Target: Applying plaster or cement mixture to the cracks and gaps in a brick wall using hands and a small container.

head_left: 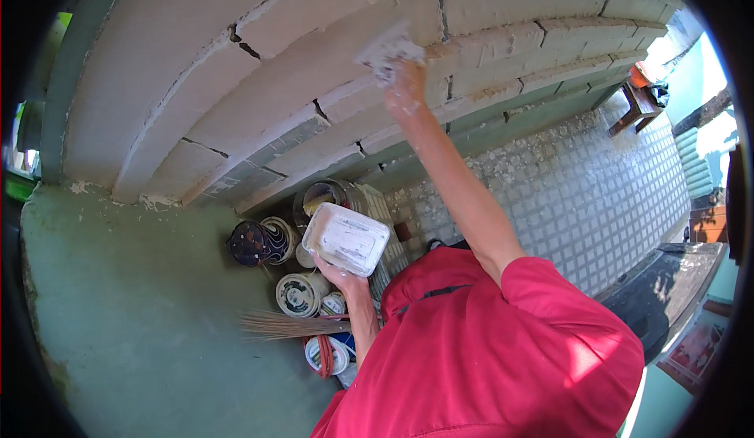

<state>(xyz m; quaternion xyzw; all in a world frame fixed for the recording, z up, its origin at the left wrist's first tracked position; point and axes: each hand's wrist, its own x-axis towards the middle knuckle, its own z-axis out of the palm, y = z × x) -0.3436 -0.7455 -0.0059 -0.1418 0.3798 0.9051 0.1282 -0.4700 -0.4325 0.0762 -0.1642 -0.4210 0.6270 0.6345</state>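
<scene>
My left hand [343, 280] grips a white rectangular plastic tub [345, 239] from its lower left corner. White paint-like stuff coats the tub's inside, with a few grey patches showing through. Stretched up and away, my right hand [406, 85] is closed around a white-smeared, brush-like thing [388, 51]. Motion blurs that thing, so its exact kind is unclear. It is over the block wall [330, 30], and I cannot tell whether it touches. Whitish coating covers much of the wall, with dark cracks at the joints and bare grey-green patches lower down. White splashes mark my right wrist.
Below the tub stand several paint buckets [298, 294], a dark round container [247, 243] and a stick broom [287, 326]. A green wall [157, 297] bounds the left. Tiled floor [542, 179] stretches right to a wooden stool [635, 110]; a dark bench-like surface [667, 289] lies nearer.
</scene>
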